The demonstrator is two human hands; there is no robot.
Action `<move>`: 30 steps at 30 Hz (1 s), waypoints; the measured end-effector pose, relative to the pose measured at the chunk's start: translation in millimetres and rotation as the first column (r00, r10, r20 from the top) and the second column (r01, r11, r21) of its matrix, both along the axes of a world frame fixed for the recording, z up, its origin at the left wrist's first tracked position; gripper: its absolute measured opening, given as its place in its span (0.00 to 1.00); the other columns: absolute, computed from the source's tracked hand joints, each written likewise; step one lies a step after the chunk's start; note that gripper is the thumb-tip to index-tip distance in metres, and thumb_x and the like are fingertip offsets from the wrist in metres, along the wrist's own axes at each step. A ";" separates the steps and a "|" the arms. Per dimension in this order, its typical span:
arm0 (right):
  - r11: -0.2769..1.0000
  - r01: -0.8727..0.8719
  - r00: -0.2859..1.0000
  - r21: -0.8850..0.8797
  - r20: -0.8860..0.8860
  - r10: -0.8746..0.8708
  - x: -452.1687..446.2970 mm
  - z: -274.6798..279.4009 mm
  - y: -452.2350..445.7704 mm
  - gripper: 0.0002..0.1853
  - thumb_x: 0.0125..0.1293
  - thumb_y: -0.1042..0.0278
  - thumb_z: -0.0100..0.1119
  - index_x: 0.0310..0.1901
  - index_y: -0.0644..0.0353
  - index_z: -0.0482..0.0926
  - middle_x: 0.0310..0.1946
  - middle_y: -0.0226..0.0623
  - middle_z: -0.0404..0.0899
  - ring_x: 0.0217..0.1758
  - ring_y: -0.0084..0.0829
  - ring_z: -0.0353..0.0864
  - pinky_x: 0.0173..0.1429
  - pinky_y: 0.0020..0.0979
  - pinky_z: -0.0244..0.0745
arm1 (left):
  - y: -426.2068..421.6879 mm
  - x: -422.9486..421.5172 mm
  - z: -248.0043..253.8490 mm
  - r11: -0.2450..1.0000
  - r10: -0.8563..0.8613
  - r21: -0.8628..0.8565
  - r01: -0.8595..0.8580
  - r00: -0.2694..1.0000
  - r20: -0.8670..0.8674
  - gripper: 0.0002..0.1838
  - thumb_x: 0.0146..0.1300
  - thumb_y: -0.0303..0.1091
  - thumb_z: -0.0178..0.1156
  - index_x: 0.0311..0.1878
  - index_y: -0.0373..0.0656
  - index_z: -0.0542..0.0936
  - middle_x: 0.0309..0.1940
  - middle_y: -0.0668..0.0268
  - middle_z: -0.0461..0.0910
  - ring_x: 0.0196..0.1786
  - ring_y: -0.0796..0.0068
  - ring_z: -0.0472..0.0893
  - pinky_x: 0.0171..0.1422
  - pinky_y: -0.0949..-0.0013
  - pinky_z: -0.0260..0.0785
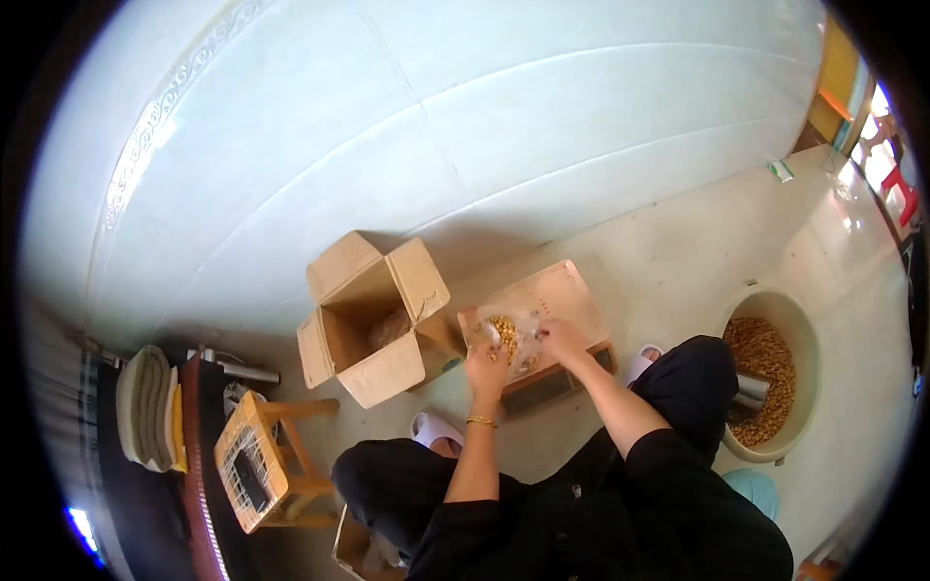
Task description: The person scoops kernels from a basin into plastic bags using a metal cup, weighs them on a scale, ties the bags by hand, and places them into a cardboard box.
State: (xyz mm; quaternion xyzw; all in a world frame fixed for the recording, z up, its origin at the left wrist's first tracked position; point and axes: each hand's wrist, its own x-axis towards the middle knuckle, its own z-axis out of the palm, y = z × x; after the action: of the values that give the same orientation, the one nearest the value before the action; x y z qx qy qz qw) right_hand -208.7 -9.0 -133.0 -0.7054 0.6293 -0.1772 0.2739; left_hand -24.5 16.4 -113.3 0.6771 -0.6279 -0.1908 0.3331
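Observation:
A clear plastic bag (524, 329) with small golden-brown pieces (504, 334) in it lies on a low wooden stand with a light top (567, 286). My left hand (485, 366), below a golden bracelet, is closed at the bag's left side, its fingers pressed together on the plastic. At the bag's right side my right hand (560, 341) is also closed, pinching the plastic edge. The fingertips of both hands are small in view and partly hidden.
An open cardboard box (392, 366) with plastic inside stands left of the stand. On the right is a round bin (812, 373) of brown pieces (765, 368) with a metal scoop (752, 389). A wooden stool (260, 465) holds a dark phone-like object (251, 481). Another box (349, 547) sits below.

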 end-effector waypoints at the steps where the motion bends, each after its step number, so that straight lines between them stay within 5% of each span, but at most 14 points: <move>1: 0.967 0.111 0.916 0.231 0.354 -0.190 -1.8 0.1 -1.6 0.16 0.61 0.59 0.58 0.46 0.60 0.78 0.38 0.37 0.81 0.39 0.33 0.79 0.42 0.38 0.74 | 3.8 -4.3 8.2 0.996 -0.028 -0.092 0.023 0.998 -0.056 0.14 0.55 0.38 0.65 0.39 0.38 0.81 0.32 0.59 0.80 0.37 0.63 0.79 0.46 0.65 0.71; 2: 0.873 0.128 0.682 0.471 0.597 -0.422 -3.9 2.9 -5.0 0.16 0.61 0.59 0.59 0.44 0.62 0.79 0.37 0.35 0.81 0.38 0.31 0.79 0.41 0.38 0.74 | 4.7 -6.9 23.8 0.996 -0.019 -0.083 0.014 0.998 -0.058 0.14 0.55 0.38 0.65 0.39 0.38 0.81 0.32 0.59 0.80 0.37 0.63 0.79 0.46 0.65 0.71; 3: 0.872 0.124 0.688 0.474 0.593 -0.420 -6.8 9.6 -8.8 0.16 0.61 0.59 0.59 0.44 0.62 0.79 0.37 0.35 0.81 0.38 0.31 0.79 0.41 0.38 0.74 | 2.9 -8.8 42.0 1.000 -0.012 0.002 0.013 0.965 -0.264 0.12 0.58 0.36 0.63 0.39 0.37 0.80 0.30 0.64 0.78 0.36 0.71 0.77 0.43 0.70 0.69; 4: 0.837 0.058 0.402 0.543 0.755 -0.518 -11.4 21.3 -12.1 0.12 0.61 0.62 0.59 0.41 0.59 0.79 0.36 0.31 0.80 0.36 0.28 0.77 0.41 0.36 0.73 | -0.2 -7.4 51.9 0.996 0.011 0.083 0.031 0.889 -0.458 0.10 0.60 0.34 0.62 0.38 0.37 0.79 0.29 0.70 0.76 0.35 0.80 0.74 0.41 0.74 0.67; 5: 0.810 -0.028 0.068 0.585 0.810 -0.583 -15.6 35.4 -14.9 0.08 0.61 0.65 0.59 0.39 0.57 0.79 0.34 0.27 0.80 0.35 0.24 0.75 0.42 0.33 0.72 | -7.4 0.8 50.5 0.989 0.045 0.148 0.023 0.898 -0.438 0.07 0.64 0.32 0.59 0.40 0.38 0.78 0.31 0.77 0.73 0.36 0.89 0.68 0.40 0.81 0.62; 6: 0.811 -0.027 0.073 0.584 0.810 -0.581 -18.4 50.5 -18.0 0.08 0.61 0.65 0.59 0.39 0.57 0.79 0.34 0.27 0.80 0.35 0.24 0.75 0.42 0.33 0.72 | -10.3 6.3 48.7 0.989 0.046 0.147 0.021 0.896 -0.442 0.07 0.64 0.32 0.59 0.40 0.38 0.78 0.31 0.77 0.73 0.36 0.89 0.68 0.40 0.81 0.62; 8: 0.883 -0.049 -0.057 0.467 0.881 -0.470 -21.4 80.0 -22.8 0.04 0.60 0.66 0.59 0.35 0.53 0.77 0.33 0.26 0.79 0.35 0.21 0.74 0.45 0.29 0.69 | -12.4 10.6 61.2 0.998 0.005 0.045 0.043 0.669 -0.743 0.06 0.66 0.33 0.59 0.41 0.41 0.78 0.31 0.79 0.73 0.34 0.90 0.68 0.39 0.81 0.60; 13: 0.907 -0.045 0.167 0.418 0.898 -0.406 -16.0 97.3 -21.6 0.03 0.61 0.66 0.60 0.34 0.51 0.75 0.32 0.26 0.79 0.37 0.19 0.74 0.44 0.25 0.67 | -12.2 21.5 56.4 0.996 0.083 0.060 -0.058 0.564 -0.821 0.06 0.66 0.32 0.59 0.40 0.40 0.78 0.30 0.77 0.73 0.34 0.88 0.68 0.39 0.81 0.61; 15: 0.891 0.011 0.305 0.455 0.847 -0.436 -16.2 88.3 -17.8 0.03 0.61 0.67 0.60 0.34 0.51 0.75 0.31 0.26 0.79 0.34 0.18 0.74 0.40 0.24 0.67 | -8.6 21.4 50.6 0.991 0.108 0.126 -0.034 0.762 -0.639 0.07 0.64 0.32 0.59 0.39 0.38 0.78 0.28 0.76 0.73 0.32 0.87 0.68 0.37 0.80 0.62; 18: 0.876 0.071 0.397 0.478 0.792 -0.464 -22.4 73.4 -14.4 0.03 0.61 0.68 0.60 0.34 0.52 0.76 0.29 0.26 0.78 0.32 0.18 0.74 0.36 0.23 0.67 | -7.5 17.2 46.7 0.989 0.101 0.146 -0.033 0.868 -0.487 0.08 0.62 0.31 0.60 0.38 0.36 0.78 0.26 0.75 0.73 0.30 0.86 0.68 0.36 0.78 0.63; 23: 0.875 0.135 0.329 0.465 0.812 -0.483 -36.7 66.9 -12.5 0.04 0.59 0.66 0.62 0.34 0.53 0.77 0.28 0.24 0.77 0.32 0.18 0.74 0.36 0.24 0.67 | -11.1 18.7 48.5 0.991 0.097 0.119 -0.053 0.909 -0.406 0.09 0.60 0.32 0.61 0.38 0.34 0.79 0.26 0.69 0.76 0.30 0.81 0.73 0.37 0.74 0.66; 26: 0.869 0.201 0.341 0.452 0.799 -0.495 -39.5 68.0 -11.5 0.06 0.60 0.66 0.61 0.38 0.53 0.77 0.30 0.24 0.77 0.34 0.19 0.74 0.38 0.26 0.69 | -7.5 16.7 59.8 0.994 0.005 -0.107 -0.023 0.985 -0.170 0.10 0.58 0.32 0.62 0.38 0.35 0.80 0.29 0.61 0.79 0.30 0.70 0.77 0.38 0.68 0.69; 28: 0.865 0.235 0.373 0.443 0.781 -0.501 -39.9 67.9 -12.1 0.08 0.61 0.65 0.60 0.40 0.53 0.77 0.31 0.25 0.77 0.35 0.19 0.75 0.40 0.26 0.70 | -3.6 16.8 68.2 0.977 -0.090 -0.189 0.103 0.993 0.075 0.08 0.57 0.33 0.62 0.36 0.39 0.80 0.34 0.53 0.80 0.39 0.50 0.79 0.43 0.58 0.71; 30: 0.863 0.236 0.338 0.447 0.795 -0.504 -39.2 66.6 -11.8 0.10 0.58 0.65 0.61 0.41 0.54 0.78 0.32 0.24 0.76 0.35 0.19 0.73 0.41 0.27 0.67 | -5.6 15.9 71.0 0.976 -0.045 -0.209 0.067 0.993 0.112 0.10 0.59 0.34 0.61 0.40 0.39 0.80 0.33 0.55 0.80 0.37 0.57 0.79 0.43 0.61 0.71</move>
State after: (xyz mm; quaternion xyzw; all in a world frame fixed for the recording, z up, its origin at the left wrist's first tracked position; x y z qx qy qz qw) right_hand -247.9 -20.7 -66.5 -0.2975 0.5480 -0.4980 0.6026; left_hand -8.7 10.8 -42.3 0.6289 -0.6804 -0.0956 0.3638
